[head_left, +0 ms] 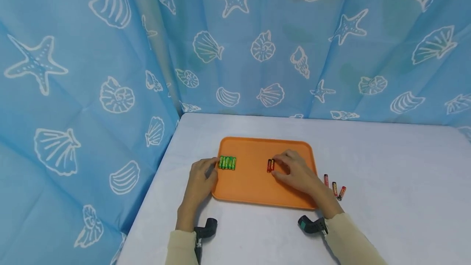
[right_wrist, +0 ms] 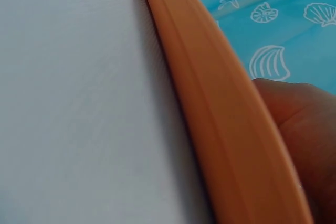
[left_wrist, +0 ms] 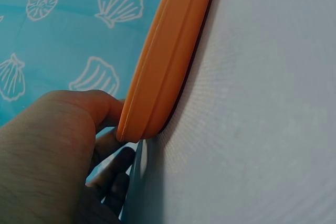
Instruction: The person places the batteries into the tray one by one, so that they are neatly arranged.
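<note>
An orange tray (head_left: 250, 189) lies on the white table. Near its left side, several green batteries (head_left: 227, 163) stand side by side in a row. My left hand (head_left: 200, 179) is at the tray's left rim, its fingertips beside the row; in the left wrist view the fingers lie loosely bent by the tray wall (left_wrist: 163, 51). Over the right half of the tray, my right hand (head_left: 296, 173) pinches a red-and-black battery (head_left: 272, 165) end to end between thumb and index finger. Another red-and-black battery (head_left: 269, 166) lies right against its left side.
Off the tray's right side, three loose red-and-black batteries (head_left: 334, 188) lie on the white tablecloth (head_left: 404, 191), close to the right forearm. A blue curtain (head_left: 243, 72) with shell prints hangs behind and to the left. Black wrist mounts (head_left: 310, 225) stick out from both wrists.
</note>
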Tool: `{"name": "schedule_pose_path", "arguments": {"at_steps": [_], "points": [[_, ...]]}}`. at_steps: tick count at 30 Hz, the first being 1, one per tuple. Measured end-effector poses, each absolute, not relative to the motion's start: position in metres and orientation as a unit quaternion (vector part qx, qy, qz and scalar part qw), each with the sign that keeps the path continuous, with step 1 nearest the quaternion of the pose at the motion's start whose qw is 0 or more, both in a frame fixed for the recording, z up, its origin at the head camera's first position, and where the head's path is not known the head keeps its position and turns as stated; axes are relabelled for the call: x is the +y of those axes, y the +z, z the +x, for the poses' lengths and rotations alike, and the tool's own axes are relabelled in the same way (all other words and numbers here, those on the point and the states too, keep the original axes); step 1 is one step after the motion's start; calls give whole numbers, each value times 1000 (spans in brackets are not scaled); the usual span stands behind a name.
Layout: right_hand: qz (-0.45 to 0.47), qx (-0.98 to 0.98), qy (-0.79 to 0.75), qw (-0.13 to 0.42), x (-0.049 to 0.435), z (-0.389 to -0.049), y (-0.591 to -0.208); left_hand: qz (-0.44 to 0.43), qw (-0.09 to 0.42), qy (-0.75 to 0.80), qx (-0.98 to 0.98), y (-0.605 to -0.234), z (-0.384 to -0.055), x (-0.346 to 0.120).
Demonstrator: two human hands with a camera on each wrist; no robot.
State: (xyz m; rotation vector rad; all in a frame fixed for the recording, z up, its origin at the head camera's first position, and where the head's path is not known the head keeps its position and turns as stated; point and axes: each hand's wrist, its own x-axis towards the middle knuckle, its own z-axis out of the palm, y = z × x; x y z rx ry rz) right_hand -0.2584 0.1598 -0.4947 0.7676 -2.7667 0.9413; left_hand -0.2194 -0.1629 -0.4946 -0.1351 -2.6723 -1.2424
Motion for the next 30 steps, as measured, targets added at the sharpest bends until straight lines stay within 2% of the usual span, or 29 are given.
{"name": "schedule_pose_path", "arguments": {"at_steps": [9, 16, 30], "points": [[268, -912, 304, 68, 154, -267, -488, -54, 109, -430, -895, -490, -223, -165], [266, -910, 312, 60, 151, -265, -495, -39, 86, -427, -899, -494, -222, -164], [266, -913, 304, 55, 139, -267, -495, -31, 82, -423, -902, -493, -221, -163]]}}
